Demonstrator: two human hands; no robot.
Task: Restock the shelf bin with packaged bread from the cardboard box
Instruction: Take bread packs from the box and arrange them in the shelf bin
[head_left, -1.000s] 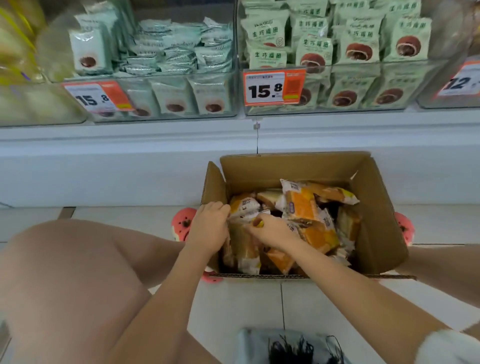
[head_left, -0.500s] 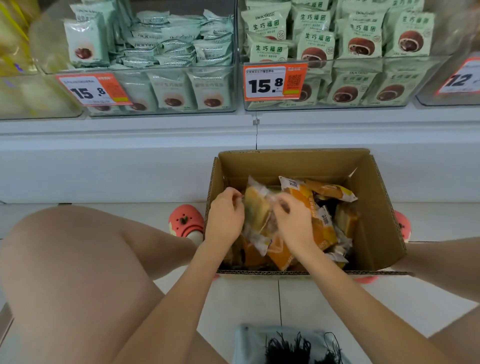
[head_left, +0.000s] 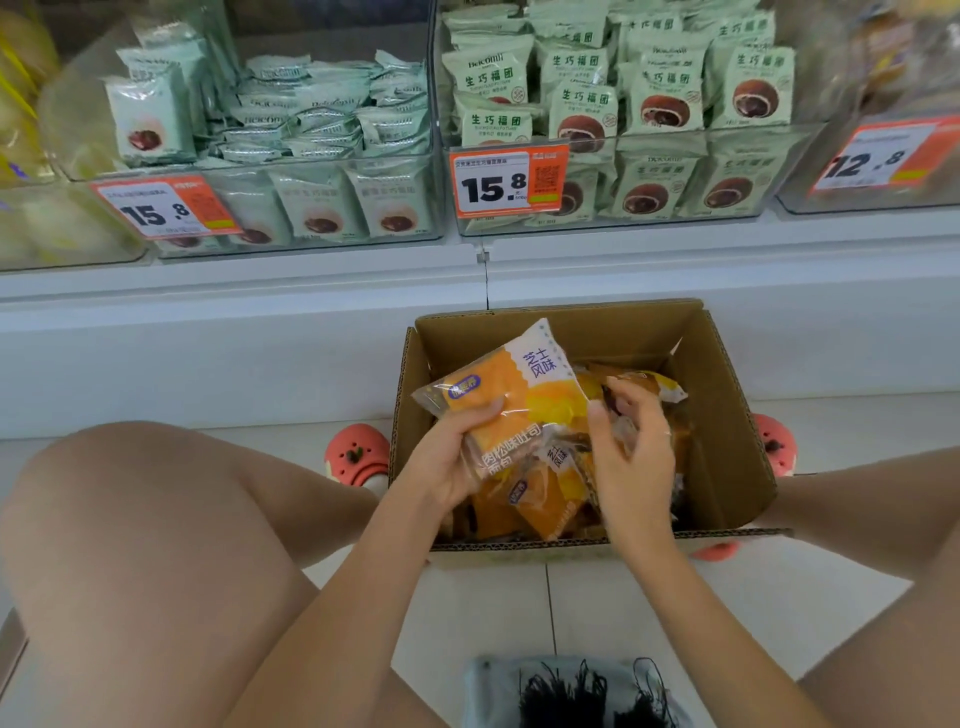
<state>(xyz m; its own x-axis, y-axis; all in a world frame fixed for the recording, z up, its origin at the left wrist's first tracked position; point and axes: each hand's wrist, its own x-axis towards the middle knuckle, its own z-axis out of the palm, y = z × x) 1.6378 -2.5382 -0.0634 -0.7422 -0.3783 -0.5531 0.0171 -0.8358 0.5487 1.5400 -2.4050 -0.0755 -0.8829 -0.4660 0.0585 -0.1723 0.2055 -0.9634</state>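
Head view of a person crouched on a tiled floor (head_left: 483, 613) before a low shelf (head_left: 260, 291), with an open cardboard box (head_left: 727, 415) standing on the floor between the knees.

Left hand (head_left: 457, 457): fingers curled under and thumb laid across the top of an orange-and-white bread packet (head_left: 519, 384), which it grips together with a second clear-wrapped packet (head_left: 511, 449) pressed just beneath it. Both packets are held tilted above the left half of the box, the upper one with its white corner pointing toward the back wall of the box.

Right hand (head_left: 631, 457): fingers bent, with the thumb and fingertips closing on clear wrapping at the right edge of the held packets; which packet this wrapping belongs to cannot be told.

Inside the box lie more orange bread packets (head_left: 540, 506), piled loosely below and to the right of the hands; one of them (head_left: 649, 387) shows beyond the right hand's fingertips.

On the shelf above, clear shelf bins stand side by side. The bin left of centre (head_left: 332, 218) holds pale green packets, some upright and some stacked flat; the bin right of centre (head_left: 613, 208) holds rows of upright green packets printed with a brown bun. Orange-and-white price tags (head_left: 506, 179) reading 15.8 hang on the fronts of both; a tag reading 12.8 (head_left: 883, 156) hangs on a bin at far right.

Pink clogs (head_left: 356, 452) show on either side of the box. A frayed pale garment edge (head_left: 571, 691) appears at the bottom of the frame.
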